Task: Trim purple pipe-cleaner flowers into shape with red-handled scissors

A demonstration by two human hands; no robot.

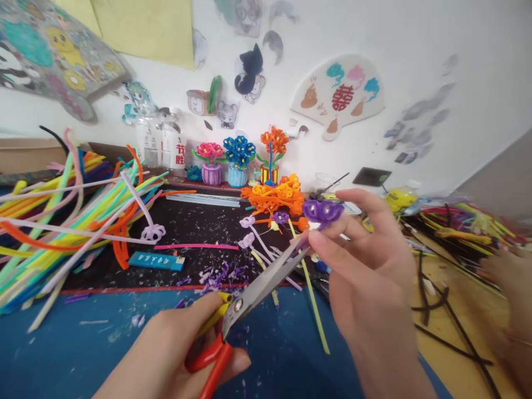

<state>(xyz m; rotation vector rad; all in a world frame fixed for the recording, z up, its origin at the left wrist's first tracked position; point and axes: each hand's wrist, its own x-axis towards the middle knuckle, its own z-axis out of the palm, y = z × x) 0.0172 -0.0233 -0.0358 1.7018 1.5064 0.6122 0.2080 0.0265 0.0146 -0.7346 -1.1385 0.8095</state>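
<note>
Gripped by its red and yellow handles, a pair of scissors is in my left hand, its blades pointing up and to the right. My right hand pinches a purple pipe-cleaner flower between thumb and fingers. The blade tips reach the underside of this flower, close to my right thumb; the exact cutting point is hard to make out. Purple fluff clippings lie on the dark mat behind the scissors. Lilac pipe-cleaner flowers and a yellow-green stem rest near my right hand.
A heap of coloured pipe cleaners spreads over the left side. Orange pipe-cleaner flowers are piled behind my hands, before three small potted flowers by the wall. At the right, another person's hand is near dark stems.
</note>
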